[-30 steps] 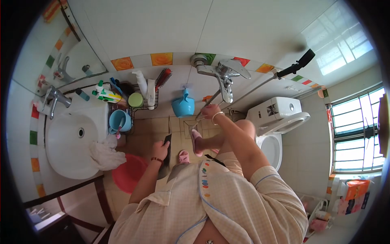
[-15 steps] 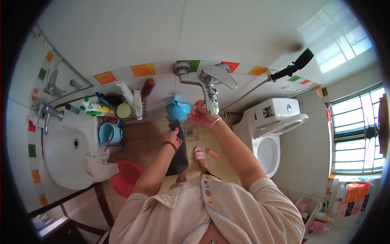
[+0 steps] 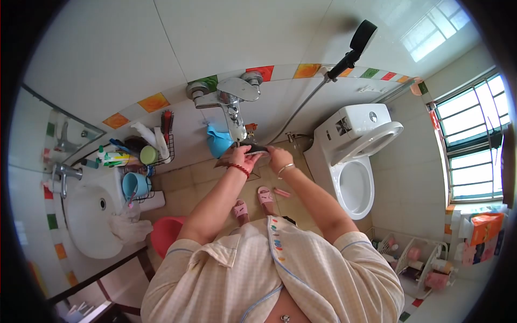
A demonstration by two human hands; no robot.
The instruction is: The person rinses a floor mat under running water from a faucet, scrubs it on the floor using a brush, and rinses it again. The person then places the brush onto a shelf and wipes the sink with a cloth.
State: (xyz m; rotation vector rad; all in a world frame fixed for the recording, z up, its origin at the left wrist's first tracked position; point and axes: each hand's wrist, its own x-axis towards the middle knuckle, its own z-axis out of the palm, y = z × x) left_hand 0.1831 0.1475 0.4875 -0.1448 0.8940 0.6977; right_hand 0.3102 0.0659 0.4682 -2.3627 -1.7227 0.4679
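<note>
Under the wall-mounted mixer tap [image 3: 236, 121], a dark, flat panel-like object [image 3: 256, 148] is held between my hands. My left hand [image 3: 245, 156], with a red bead bracelet at the wrist, grips its left part, fingers closed round it. Its right end is in my right hand [image 3: 279, 158], which wears a pale bangle. The panel is seen nearly edge-on, so its exact kind does not show. Just left of the tap spout hangs a light-blue item [image 3: 218, 142], close to my left hand.
A toilet [image 3: 354, 183] with raised lid stands to the right, below a barred window. On the left is a washbasin [image 3: 89, 231] beside a wire rack [image 3: 167, 153] with brushes and a blue cup [image 3: 134, 184]. A red basin [image 3: 166, 235] sits on the floor. A shower head [image 3: 360, 40] hangs upper right.
The dark panel has been lifted from hanging low in my left hand to the tap. My right hand has come down from the spout and taken hold of it. The view has shifted.
</note>
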